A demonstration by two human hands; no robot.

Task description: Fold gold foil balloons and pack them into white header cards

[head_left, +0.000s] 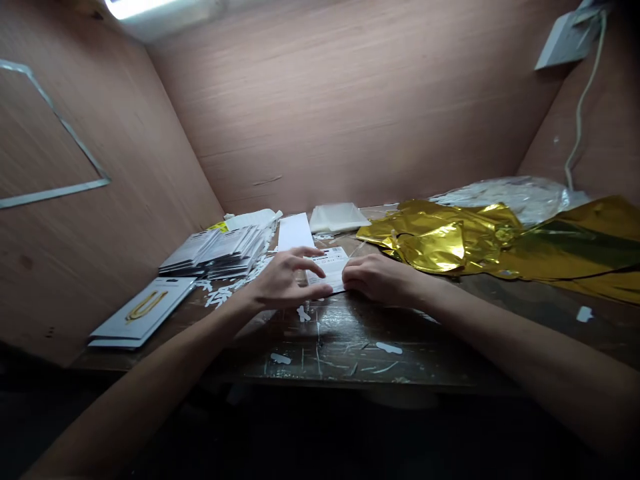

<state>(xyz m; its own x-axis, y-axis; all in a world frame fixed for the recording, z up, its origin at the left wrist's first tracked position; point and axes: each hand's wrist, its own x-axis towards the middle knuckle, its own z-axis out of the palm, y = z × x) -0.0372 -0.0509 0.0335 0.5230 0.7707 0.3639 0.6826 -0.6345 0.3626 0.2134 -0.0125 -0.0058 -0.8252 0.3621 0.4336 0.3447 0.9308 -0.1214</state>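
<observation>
A white printed card point(327, 265) lies on the dark tabletop point(350, 327) between my two hands. My left hand point(290, 277) is over the card's left side, its fingers spread and the thumb reaching along the near edge. At the card's right edge, my right hand point(373, 277) has its fingers curled together in a pinch. What those fingers hold is too small and hidden to make out. A blank white sheet point(295, 231) lies just behind the card.
Stacks of white cards point(220, 250) and a card with a gold U shape point(145, 310) are on the left. Gold foil point(450, 243) spreads across the right, before clear plastic bags point(520, 197). Small white paper scraps point(303, 314) dot the table. Wooden panels enclose it.
</observation>
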